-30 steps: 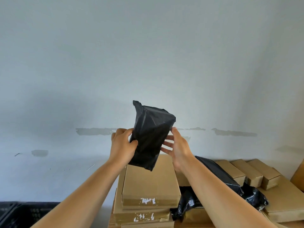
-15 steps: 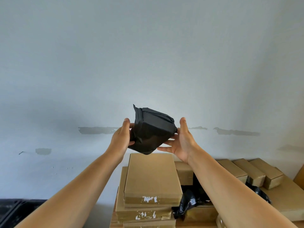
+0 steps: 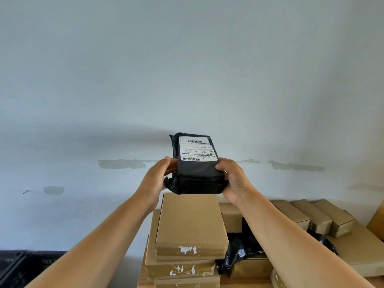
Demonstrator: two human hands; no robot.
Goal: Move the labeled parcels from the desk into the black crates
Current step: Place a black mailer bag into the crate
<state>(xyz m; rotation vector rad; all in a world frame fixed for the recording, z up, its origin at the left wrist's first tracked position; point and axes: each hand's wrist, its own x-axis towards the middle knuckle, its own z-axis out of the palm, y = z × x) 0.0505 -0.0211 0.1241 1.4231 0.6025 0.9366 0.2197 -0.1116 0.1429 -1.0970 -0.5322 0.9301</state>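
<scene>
A black plastic-wrapped parcel with a white shipping label on its upturned face is held up in front of the wall, above the stacked boxes. My left hand grips its left side and my right hand grips its right side, thumbs on top. A black crate shows at the bottom left corner, mostly cut off by the frame edge.
A stack of flat cardboard boxes stands on the desk right under the parcel. Several smaller cardboard boxes line the wall to the right. A crumpled black bag lies between them.
Both hands have turned the black parcel over; its plain black side faced me before, and now the labelled face is up. It sits flatter and squarely between both hands.
</scene>
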